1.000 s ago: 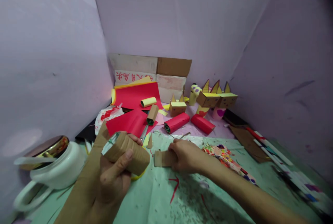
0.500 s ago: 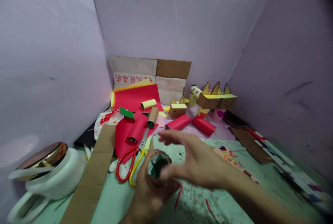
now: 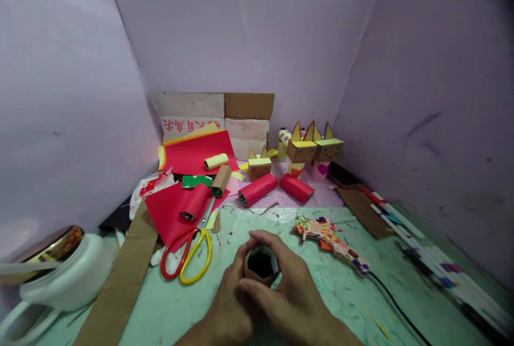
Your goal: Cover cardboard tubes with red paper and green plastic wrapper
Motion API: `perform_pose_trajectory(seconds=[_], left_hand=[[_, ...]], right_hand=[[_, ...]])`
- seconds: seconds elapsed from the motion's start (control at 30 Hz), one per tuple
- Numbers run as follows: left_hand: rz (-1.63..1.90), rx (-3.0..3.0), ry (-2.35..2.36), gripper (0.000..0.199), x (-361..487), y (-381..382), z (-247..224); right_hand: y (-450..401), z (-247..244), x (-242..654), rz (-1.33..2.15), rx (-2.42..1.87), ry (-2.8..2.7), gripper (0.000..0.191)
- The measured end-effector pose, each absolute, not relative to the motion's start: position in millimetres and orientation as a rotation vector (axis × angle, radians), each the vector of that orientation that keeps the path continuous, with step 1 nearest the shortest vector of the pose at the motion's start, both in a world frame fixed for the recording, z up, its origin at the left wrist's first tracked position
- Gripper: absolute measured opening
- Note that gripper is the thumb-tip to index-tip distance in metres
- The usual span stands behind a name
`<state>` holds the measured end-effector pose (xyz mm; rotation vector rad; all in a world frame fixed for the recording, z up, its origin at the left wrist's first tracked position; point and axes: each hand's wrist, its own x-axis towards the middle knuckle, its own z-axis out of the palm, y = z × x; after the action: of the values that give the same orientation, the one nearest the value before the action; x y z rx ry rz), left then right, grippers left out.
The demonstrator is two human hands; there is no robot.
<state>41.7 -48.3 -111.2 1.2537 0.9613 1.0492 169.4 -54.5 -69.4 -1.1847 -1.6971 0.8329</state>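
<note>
At the front middle of the table, a brown cardboard tube [image 3: 257, 275] with a dark inside points its open end up at me. My left hand [image 3: 233, 292] wraps its left side, and my right hand [image 3: 295, 287] curls round the right side with the thumb across the near rim. Both hands are closed on it; its lower part is hidden by them. Left of the hands lie scissors [image 3: 196, 233] with one red and one yellow handle. To the right rests a glue gun [image 3: 331, 241] in a colourful patterned cover, its black cord running toward me.
Red-wrapped tubes [image 3: 257, 189], a bare brown tube [image 3: 221, 180] and red paper [image 3: 168, 209] lie farther back. Box-headed cardboard figures [image 3: 303, 152] stand at the back right. A cardboard strip [image 3: 120, 281] and white pot [image 3: 66, 273] are left, markers [image 3: 417, 249] right.
My right hand has come from above and beside the tube to close round it. The view has shifted, and the glue gun, earlier partly behind my right arm, now shows fully.
</note>
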Motion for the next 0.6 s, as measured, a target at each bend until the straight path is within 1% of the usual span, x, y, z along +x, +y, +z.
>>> perform_pose_trajectory(seconds=[0.07,0.13,0.27,0.33,0.43,0.53,0.57,0.6], left_hand=[[1.053,1.264,0.956,0.058,42,-48,-115],[1.045,1.313,0.887,0.056,40,-49,-117],[1.066,1.451,0.704,0.048,35,-52,-112],[1.17,1.504,0.703,0.045,31,-52,-108],[1.196,1.551,0.743,0.048,23,-49,-106],[1.1,1.477,0.6,0.051,15,-43,-111],[1.091,1.422,0.538,0.052,14,-42,-113],[1.086,1.358,0.491,0.054,13,-41,-113]], right_hand=[[-57,-71,171,0.849,-1.189,-1.683,0.058],[-59,-74,173,0.894,-1.165,-1.704,0.064],[-63,-82,182,0.97,-1.14,-1.682,0.095],[-64,-86,186,0.997,-1.112,-1.672,0.103],[-62,-90,190,1.19,-1.012,-1.629,0.099],[-57,-93,190,1.526,-0.943,-1.392,0.102],[-55,-94,189,1.613,-0.904,-1.32,0.101],[-52,-94,189,1.671,-0.86,-1.273,0.094]])
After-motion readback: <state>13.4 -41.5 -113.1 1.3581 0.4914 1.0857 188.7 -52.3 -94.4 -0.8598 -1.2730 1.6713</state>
